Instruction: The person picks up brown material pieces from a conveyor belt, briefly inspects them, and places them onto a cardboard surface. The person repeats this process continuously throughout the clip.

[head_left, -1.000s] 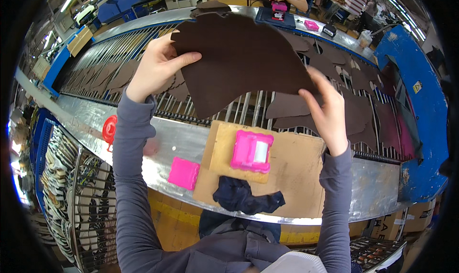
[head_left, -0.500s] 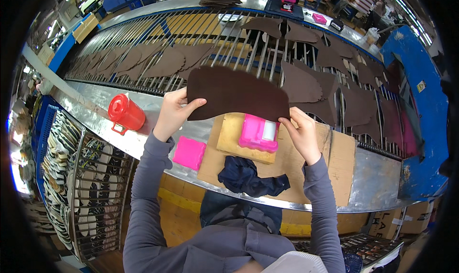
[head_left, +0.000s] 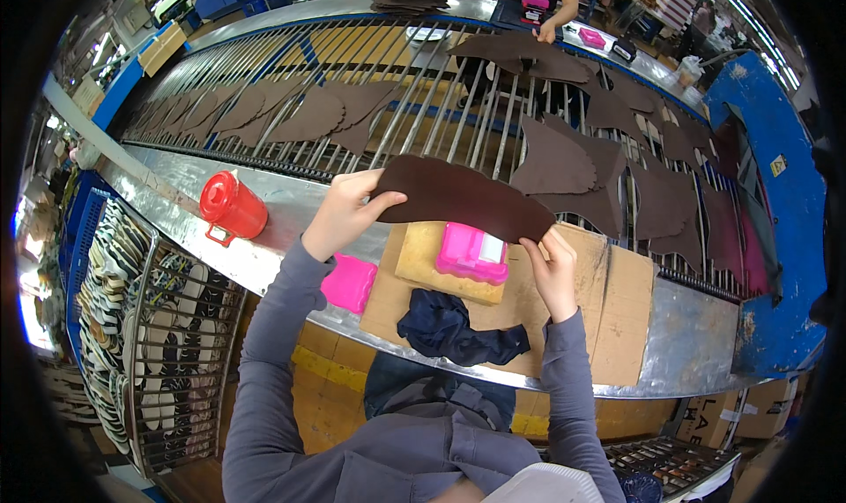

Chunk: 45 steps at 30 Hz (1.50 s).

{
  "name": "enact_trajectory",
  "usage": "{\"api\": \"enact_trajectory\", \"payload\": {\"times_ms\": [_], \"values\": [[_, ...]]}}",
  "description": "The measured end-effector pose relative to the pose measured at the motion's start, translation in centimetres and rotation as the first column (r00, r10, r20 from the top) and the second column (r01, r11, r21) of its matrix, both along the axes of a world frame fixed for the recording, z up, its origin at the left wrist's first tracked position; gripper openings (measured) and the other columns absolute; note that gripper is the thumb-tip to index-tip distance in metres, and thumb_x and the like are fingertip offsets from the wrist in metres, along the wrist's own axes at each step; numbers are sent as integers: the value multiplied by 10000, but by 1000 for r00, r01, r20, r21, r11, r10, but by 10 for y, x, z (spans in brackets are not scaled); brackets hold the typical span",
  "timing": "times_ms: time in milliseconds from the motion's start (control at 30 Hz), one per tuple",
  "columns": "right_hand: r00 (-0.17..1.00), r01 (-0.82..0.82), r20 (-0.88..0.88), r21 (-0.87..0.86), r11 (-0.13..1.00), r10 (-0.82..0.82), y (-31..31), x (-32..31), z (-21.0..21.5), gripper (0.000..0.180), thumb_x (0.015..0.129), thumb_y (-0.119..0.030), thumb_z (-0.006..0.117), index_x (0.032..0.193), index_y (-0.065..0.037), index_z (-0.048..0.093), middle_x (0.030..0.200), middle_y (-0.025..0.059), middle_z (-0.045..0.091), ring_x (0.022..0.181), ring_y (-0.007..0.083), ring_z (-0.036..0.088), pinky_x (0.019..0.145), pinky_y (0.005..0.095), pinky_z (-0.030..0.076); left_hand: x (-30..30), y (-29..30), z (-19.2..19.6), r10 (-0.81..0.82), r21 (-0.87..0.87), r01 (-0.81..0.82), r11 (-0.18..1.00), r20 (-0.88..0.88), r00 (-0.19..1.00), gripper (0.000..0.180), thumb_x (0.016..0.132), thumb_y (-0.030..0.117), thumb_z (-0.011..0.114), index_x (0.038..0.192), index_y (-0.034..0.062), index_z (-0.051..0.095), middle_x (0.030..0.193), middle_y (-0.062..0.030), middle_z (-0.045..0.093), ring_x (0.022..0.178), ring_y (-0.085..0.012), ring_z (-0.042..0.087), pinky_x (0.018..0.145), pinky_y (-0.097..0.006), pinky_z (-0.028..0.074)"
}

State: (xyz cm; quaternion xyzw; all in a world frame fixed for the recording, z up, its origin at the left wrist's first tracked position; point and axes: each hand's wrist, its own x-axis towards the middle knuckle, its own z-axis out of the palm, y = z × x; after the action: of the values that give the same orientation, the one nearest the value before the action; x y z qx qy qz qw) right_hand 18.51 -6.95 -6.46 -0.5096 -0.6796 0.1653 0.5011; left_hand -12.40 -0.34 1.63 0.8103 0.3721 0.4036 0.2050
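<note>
Between my two hands a dark brown leather piece (head_left: 458,196) with a scalloped upper edge is held up in the air. My left hand (head_left: 348,205) pinches its left end between thumb and fingers. At the right end, my right hand (head_left: 551,260) grips the lower corner the same way. Below the piece, a pink plastic box (head_left: 471,254) with a pale patch rests on a yellow block (head_left: 419,254). Both stand on a sheet of cardboard (head_left: 564,327). A crumpled dark blue cloth (head_left: 458,327) lies in front of the block.
Beyond the metal table edge runs a rack of metal rods (head_left: 414,106) carrying several brown leather pieces (head_left: 300,115). A red lidded jug (head_left: 232,208) and a pink lid (head_left: 351,283) are at left. Blue machine housing (head_left: 775,203) stands right. A co-worker's hand (head_left: 547,32) reaches over the far side.
My hands have drawn closer together and the leather piece now tilts, looking narrower. My left hand moved right. Across the rack, the co-worker's hand has come down onto the brown pieces.
</note>
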Motion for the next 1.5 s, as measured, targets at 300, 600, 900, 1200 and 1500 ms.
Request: {"api": "enact_trajectory", "payload": {"times_ms": [300, 600, 900, 1200, 1500], "values": [[970, 225, -96, -7, 974, -224, -25, 32, -56, 138, 811, 2, 683, 946, 27, 666, 870, 146, 682, 802, 233, 646, 734, 287, 475, 67, 9, 14, -223, 184, 265, 947, -220, 950, 156, 783, 99, 702, 867, -10, 627, 728, -143, 587, 661, -333, 574, 591, -362, 462], [909, -82, -416, -137, 987, 18, -30, 107, 103, 346, 836, 58, 610, 1181, 57, 580, 1066, 60, 652, 979, 113, 591, 872, 251, 457, 108, 28, 109, -390, -393, 514, 763, 354, 850, 477, 856, 97, 656, 1295, -9, 502, 1152, -67, 632, 996, -100, 609, 875, -256, 488], [997, -69, 22, -137, 988, 73, 67, 132, 192, 416, 838, -30, 619, 1249, 1, 560, 1115, 77, 640, 959, 114, 582, 864, 268, 463, 91, 99, 68, -5, -588, 700, 405, 764, 645, 438, 842, -24, 540, 1274, -13, 465, 1182, -160, 606, 1012, -265, 651, 879, -387, 546], [954, 161, -242, -83, 983, -176, 3, 139, 77, 332, 884, -45, 617, 1211, -9, 575, 1034, 2, 605, 886, 73, 551, 833, 227, 439, 72, 175, -45, 424, -623, 684, 379, 774, 470, 243, 872, -57, 525, 1115, -75, 522, 1077, -190, 626, 968, -266, 657, 784, -254, 602], [766, 496, -218, -397, 772, -605, -95, 181, -21, 286, 876, -6, 588, 1162, 5, 601, 1021, 33, 611, 812, 85, 546, 768, 230, 444, 81, 221, -134, 560, -781, 566, 264, 602, 569, 177, 884, -33, 549, 1055, 15, 557, 1040, -102, 646, 927, -189, 666, 780, -239, 584]]}}
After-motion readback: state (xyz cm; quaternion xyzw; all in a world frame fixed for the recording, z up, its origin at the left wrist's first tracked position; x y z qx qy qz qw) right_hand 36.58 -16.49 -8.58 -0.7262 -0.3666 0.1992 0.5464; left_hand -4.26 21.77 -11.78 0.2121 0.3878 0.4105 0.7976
